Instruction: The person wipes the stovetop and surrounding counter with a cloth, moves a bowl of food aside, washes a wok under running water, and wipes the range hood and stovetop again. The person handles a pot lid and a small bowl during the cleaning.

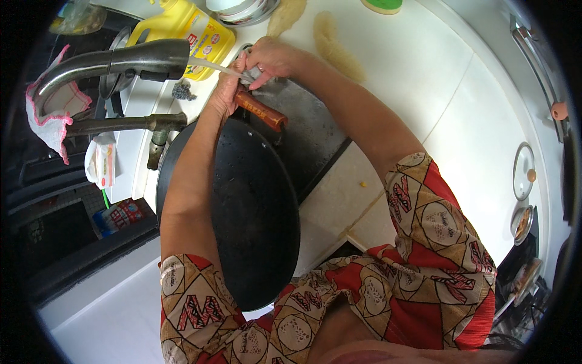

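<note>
Water runs from the metal faucet onto both hands above the sink. My left hand is bent at the upper end of a reddish-brown handle; its full grip is hidden. My right hand meets it fingertip to fingertip, its fingers closed on a greyish-white wad, likely a cloth. Under my left forearm a large black wok stands tilted, with rivets near its rim. The handle lies close to this rim; where it is attached cannot be told.
A yellow detergent jug, stacked bowls and a dark scouring pad stand beyond the sink. Two tan loofah pieces and a green-topped sponge lie on the white counter. A pink-edged cloth hangs over the faucet.
</note>
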A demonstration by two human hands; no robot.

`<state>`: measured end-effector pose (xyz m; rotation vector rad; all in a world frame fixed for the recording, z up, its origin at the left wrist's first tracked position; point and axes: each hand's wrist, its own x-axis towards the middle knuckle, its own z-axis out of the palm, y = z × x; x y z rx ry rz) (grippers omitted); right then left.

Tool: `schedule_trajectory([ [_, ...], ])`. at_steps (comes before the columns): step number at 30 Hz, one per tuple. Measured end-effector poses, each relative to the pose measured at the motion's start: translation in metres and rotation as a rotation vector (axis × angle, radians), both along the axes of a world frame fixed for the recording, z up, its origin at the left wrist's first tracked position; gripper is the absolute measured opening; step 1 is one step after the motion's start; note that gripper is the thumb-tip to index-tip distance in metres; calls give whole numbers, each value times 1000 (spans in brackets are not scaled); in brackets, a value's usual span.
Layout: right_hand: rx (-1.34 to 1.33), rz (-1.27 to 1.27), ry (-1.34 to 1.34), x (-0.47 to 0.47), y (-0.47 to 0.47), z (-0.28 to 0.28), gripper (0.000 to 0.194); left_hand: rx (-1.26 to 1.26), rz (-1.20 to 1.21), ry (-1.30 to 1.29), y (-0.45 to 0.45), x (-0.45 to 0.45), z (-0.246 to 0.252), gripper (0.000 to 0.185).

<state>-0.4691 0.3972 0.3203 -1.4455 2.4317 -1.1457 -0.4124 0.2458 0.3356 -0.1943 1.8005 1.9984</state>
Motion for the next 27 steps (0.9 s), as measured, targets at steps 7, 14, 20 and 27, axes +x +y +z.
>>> schedule_trajectory([
  [7,-77,-543,-62,-15,-4,-5,17,-190,-160,166,-6,-6,-1,78],
  [14,-64,-621,-168,-17,-9,-5,35,-242,-34,115,-19,-17,-14,52],
  [20,-236,-697,-233,3,-11,-13,56,-148,135,91,-29,-30,-18,20],
  [27,-228,-799,-123,38,-33,-18,68,-5,258,-30,-28,-25,-18,17],
])
